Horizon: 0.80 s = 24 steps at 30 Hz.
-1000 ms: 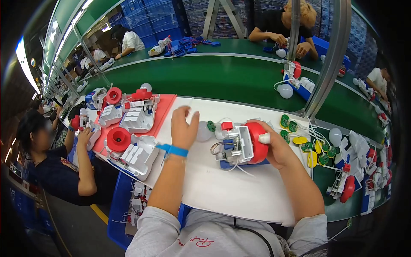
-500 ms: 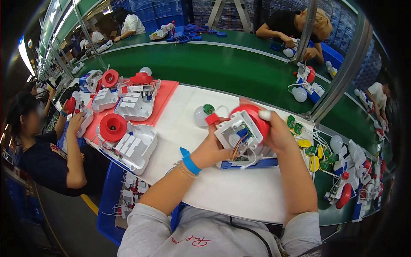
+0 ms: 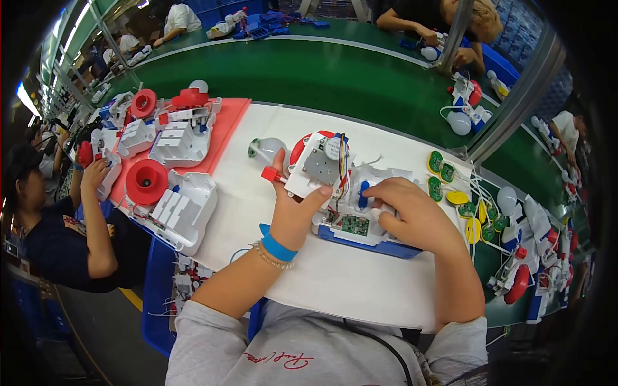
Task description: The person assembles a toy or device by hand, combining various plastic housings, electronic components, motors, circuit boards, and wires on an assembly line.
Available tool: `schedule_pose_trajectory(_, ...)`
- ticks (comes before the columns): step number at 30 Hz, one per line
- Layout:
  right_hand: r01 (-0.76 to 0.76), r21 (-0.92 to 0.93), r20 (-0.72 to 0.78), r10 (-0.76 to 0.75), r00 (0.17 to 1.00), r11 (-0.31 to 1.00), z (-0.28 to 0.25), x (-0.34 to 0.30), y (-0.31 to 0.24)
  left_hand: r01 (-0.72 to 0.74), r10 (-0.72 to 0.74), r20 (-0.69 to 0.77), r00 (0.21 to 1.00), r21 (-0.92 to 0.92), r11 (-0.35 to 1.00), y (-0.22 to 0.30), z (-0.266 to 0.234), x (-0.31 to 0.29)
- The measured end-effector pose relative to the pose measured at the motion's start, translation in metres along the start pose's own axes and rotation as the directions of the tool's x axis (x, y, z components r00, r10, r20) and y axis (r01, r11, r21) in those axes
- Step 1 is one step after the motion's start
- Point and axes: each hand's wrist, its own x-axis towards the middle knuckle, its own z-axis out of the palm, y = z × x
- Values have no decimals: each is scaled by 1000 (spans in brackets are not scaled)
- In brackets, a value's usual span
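Fingers: those of the left hand (image 3: pixel 293 212) clamped on the white gear module (image 3: pixel 315 168), thumb across its near edge, the rest behind it. Those of the right hand (image 3: pixel 409 212) curled together, pressing on the white housing (image 3: pixel 380 183) with blue base (image 3: pixel 360 241).

Held item: gear module, white with a grey plate and coloured wires, tilted up over the left end of the housing; a small red part (image 3: pixel 270 174) sticks out at its left.

Housing: rests near the middle of the white table (image 3: pixel 335 283), an open green circuit board (image 3: pixel 355 224) showing between the hands.

Left edge of table: red mat (image 3: pixel 222 125) bearing white plastic shells (image 3: pixel 180 212) and a red cone (image 3: pixel 147 181).

Right edge: green and yellow discs (image 3: pixel 460 196) on wires.

Beyond the far edge: green conveyor belt (image 3: pixel 322 77).

Left wrist: blue band (image 3: pixel 278 247).
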Motion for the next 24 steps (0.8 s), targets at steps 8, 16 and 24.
schedule_pose_trajectory(8,-13,-560,-13,6,1000,828,22,-17,-16,92,-82,120,989,-78,993,-20,17,-23)
schedule_pose_trajectory(16,-2,-503,7,6,1000,865,29,-11,-7,158,-140,150,979,-113,981,-18,16,-23)
schedule_pose_trajectory(24,-30,-295,25,39,999,955,32,-6,-14,170,-138,231,963,-124,978,-8,16,-26)
